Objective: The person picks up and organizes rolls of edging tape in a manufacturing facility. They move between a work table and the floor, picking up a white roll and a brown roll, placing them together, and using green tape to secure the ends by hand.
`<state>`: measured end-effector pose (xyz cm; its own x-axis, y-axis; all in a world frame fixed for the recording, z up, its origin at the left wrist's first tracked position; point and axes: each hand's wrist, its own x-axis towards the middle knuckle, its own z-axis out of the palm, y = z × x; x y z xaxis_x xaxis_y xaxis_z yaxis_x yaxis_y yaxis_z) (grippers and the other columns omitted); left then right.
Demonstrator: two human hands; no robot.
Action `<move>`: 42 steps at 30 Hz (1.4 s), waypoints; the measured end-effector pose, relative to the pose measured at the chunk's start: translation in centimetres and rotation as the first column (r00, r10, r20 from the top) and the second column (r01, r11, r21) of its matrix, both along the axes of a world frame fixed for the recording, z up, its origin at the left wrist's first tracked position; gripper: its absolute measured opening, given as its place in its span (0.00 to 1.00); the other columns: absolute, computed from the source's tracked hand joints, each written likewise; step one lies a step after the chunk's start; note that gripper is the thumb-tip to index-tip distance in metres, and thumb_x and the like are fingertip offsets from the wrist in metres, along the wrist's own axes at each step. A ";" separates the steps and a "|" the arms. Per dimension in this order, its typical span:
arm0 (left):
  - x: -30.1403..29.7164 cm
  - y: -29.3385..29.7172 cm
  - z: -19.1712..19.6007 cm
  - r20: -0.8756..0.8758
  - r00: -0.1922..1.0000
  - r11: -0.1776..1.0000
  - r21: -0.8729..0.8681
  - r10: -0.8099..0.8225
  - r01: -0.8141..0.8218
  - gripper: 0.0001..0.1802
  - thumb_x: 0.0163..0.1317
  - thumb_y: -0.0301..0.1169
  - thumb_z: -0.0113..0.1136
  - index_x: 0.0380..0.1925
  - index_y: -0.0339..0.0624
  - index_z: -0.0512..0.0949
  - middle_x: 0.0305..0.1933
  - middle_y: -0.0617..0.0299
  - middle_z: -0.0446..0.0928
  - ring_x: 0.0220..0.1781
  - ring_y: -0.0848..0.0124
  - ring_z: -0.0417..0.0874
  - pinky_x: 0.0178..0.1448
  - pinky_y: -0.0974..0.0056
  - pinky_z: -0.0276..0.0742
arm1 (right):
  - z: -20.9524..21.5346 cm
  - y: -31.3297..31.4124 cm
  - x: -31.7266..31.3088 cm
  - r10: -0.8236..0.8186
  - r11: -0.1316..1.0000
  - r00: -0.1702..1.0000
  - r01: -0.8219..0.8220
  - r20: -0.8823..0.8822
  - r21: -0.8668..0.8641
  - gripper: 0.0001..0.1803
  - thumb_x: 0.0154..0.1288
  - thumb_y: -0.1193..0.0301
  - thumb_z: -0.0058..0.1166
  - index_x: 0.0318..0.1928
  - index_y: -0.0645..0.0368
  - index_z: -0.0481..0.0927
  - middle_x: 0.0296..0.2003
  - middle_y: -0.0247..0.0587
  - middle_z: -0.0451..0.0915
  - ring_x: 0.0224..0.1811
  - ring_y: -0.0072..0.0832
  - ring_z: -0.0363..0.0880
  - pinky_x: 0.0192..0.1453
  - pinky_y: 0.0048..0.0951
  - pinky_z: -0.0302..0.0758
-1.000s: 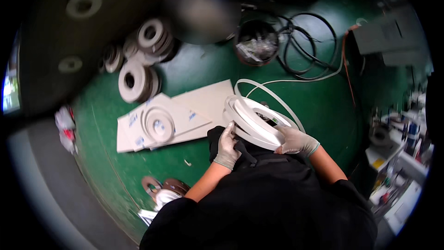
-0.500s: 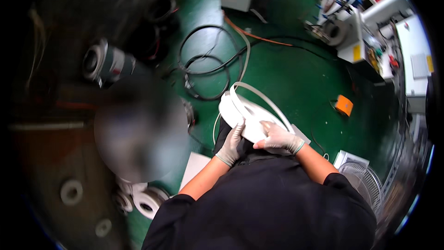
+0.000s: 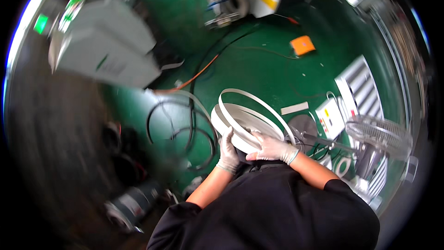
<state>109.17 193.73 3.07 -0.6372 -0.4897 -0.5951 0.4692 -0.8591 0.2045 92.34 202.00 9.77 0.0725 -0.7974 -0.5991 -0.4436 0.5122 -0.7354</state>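
A wide roll of white strip is held tilted in front of my body, with its hollow middle partly showing. One loose turn of the strip arches above the roll and comes down near my right wrist. My left hand, in a pale glove, is closed on the near left side, thumb up along the roll's wall. The gloved right hand grips the near right side, with its fingers reaching over the rim into the middle.
Black cable coils and an orange cable lie on the green floor. A grey cabinet stands at far left, an orange box at far right. To the right are a standing fan and a white control box.
My view has turned to the right, so the surroundings have swung left and the fan and control box show more fully. Both hands keep hold of the roll, now showing more of its hollow.
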 end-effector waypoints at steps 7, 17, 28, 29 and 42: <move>-17.7 -5.4 1.7 0.151 0.822 0.815 -0.121 -0.549 0.567 0.30 0.74 0.46 0.60 0.66 0.35 0.72 0.61 0.49 0.80 0.62 0.52 0.81 0.72 0.46 0.74 | -4.8 1.8 -10.1 -0.551 0.795 0.815 0.579 0.180 -0.181 0.58 0.51 0.45 0.76 0.72 0.70 0.63 0.66 0.66 0.72 0.70 0.55 0.71 0.75 0.43 0.68; -39.3 -7.7 1.0 0.267 0.517 0.528 -0.035 -0.813 0.849 0.33 0.59 0.37 0.61 0.63 0.31 0.72 0.58 0.44 0.79 0.61 0.46 0.79 0.73 0.44 0.71 | -3.6 3.3 -27.2 -0.740 0.643 0.592 0.763 0.319 0.074 0.58 0.51 0.45 0.75 0.72 0.72 0.66 0.65 0.64 0.75 0.68 0.47 0.75 0.73 0.39 0.69; -64.5 -5.0 2.6 0.362 0.284 0.273 -0.081 -0.888 0.959 0.29 0.69 0.38 0.51 0.63 0.28 0.67 0.58 0.40 0.75 0.59 0.45 0.80 0.68 0.43 0.77 | -8.0 3.8 -44.6 -0.867 0.302 0.267 0.953 0.420 0.018 0.54 0.48 0.49 0.77 0.68 0.70 0.68 0.61 0.59 0.76 0.64 0.42 0.75 0.67 0.34 0.70; -66.2 -4.4 2.9 0.373 0.284 0.262 -0.109 -0.883 0.959 0.29 0.70 0.39 0.51 0.63 0.28 0.67 0.57 0.40 0.76 0.58 0.45 0.80 0.66 0.44 0.78 | -8.2 3.9 -45.7 -0.869 0.265 0.235 0.964 0.436 0.010 0.54 0.48 0.49 0.77 0.68 0.70 0.67 0.60 0.59 0.76 0.64 0.43 0.75 0.67 0.34 0.70; -83.5 -3.8 1.5 0.329 0.510 0.518 -0.070 -0.795 0.853 0.21 0.70 0.42 0.50 0.48 0.34 0.74 0.44 0.45 0.80 0.40 0.50 0.84 0.48 0.49 0.84 | -10.8 5.3 -69.1 -0.475 0.814 0.880 0.436 -0.007 -0.385 0.35 0.63 0.53 0.65 0.63 0.64 0.77 0.62 0.62 0.75 0.69 0.50 0.71 0.74 0.40 0.67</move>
